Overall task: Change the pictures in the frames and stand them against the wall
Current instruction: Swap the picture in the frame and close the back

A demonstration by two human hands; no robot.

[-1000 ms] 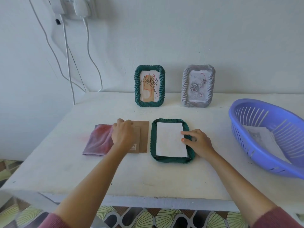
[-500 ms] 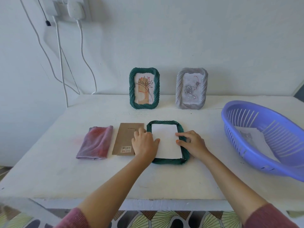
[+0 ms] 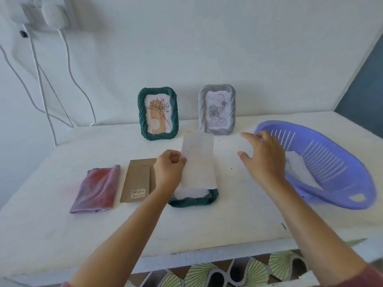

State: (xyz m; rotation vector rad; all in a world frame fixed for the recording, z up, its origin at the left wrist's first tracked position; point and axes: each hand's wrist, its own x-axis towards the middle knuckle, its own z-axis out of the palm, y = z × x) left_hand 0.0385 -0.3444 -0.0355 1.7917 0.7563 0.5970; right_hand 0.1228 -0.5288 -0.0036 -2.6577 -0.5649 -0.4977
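Progress looks well past halfway, with one frame left to finish. Nearest on the white table, a dark green ribbed picture frame lies flat with its back open. Just above it, the left hand pinches the left edge of a white paper sheet and holds it upright, clear of the frame. Whether this is the old or the new picture I cannot tell. Left of the frame lie a brown cardboard backing board and a folded pink-purple cloth. The right hand hovers open and empty beside a violet-blue slotted plastic basket holding more white paper. Farthest back, a green-framed flower picture and a grey-framed rose picture stand against the wall, apparently done. The last frame needs closing and standing up.
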